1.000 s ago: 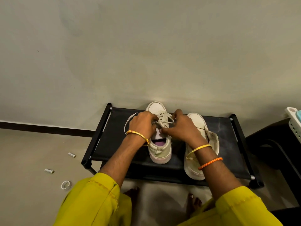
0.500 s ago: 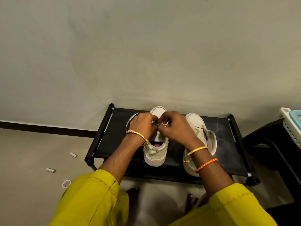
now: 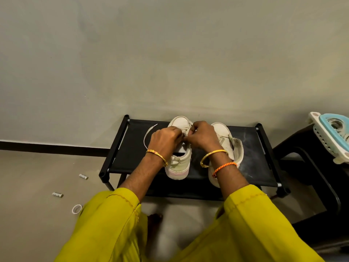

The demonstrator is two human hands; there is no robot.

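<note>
Two off-white sneakers stand toe-to-wall on a low black shoe rack. Over the left sneaker my left hand and my right hand meet, fingers curled and pinching its white lace near the eyelets. A loose end of that lace loops out to the left over the rack's fabric. The right sneaker stands beside it, partly hidden by my right wrist. The fingertips themselves are hidden between the two hands.
The rack stands against a grey wall. On the floor to the left lie two small batteries and a white ring. A black stool with a white and blue basket stands at right. Bare feet show under yellow sleeves.
Both hands have drawn closer together over the left sneaker's laces and shifted slightly toward the toe. The view has tilted a little; the sneakers stay in place.
</note>
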